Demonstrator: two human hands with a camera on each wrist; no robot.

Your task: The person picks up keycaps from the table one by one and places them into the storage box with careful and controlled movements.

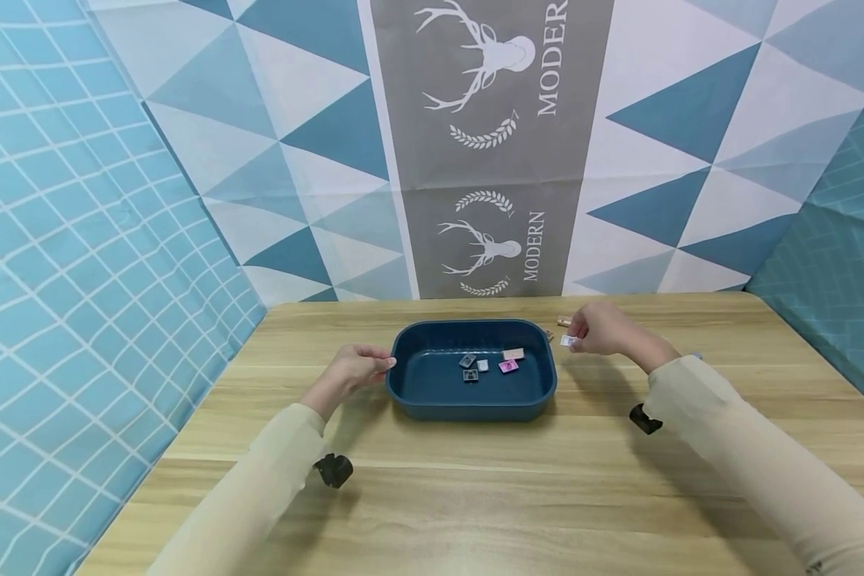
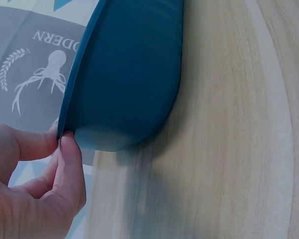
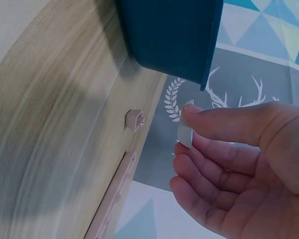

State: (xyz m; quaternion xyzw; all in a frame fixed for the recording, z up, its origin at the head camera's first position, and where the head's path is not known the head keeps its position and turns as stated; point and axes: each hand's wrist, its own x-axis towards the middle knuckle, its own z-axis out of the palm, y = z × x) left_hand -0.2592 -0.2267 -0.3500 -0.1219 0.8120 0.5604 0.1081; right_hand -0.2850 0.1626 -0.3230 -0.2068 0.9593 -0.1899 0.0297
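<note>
A dark blue plastic basin (image 1: 446, 412) stands on the table. My left hand (image 1: 356, 370) pinches its left rim between thumb and fingers, as the left wrist view shows with the basin's outer wall (image 2: 124, 74). Inside the basin lie several small keycaps, among them a pink keycap (image 1: 508, 366), a white keycap (image 1: 482, 366) and a dark keycap (image 1: 470, 375). To the right of the basin, above the table, my right hand (image 1: 605, 330) holds a white keycap (image 3: 185, 130) between thumb and fingertips.
On the table right of the basin lie a small pinkish keycap (image 3: 134, 120) with its stem showing and a long pinkish keycap (image 3: 114, 194). A patterned cloth (image 1: 317, 160) hangs behind the wooden table (image 1: 475, 496). Blue tiled cloth (image 1: 79, 240) borders the left side.
</note>
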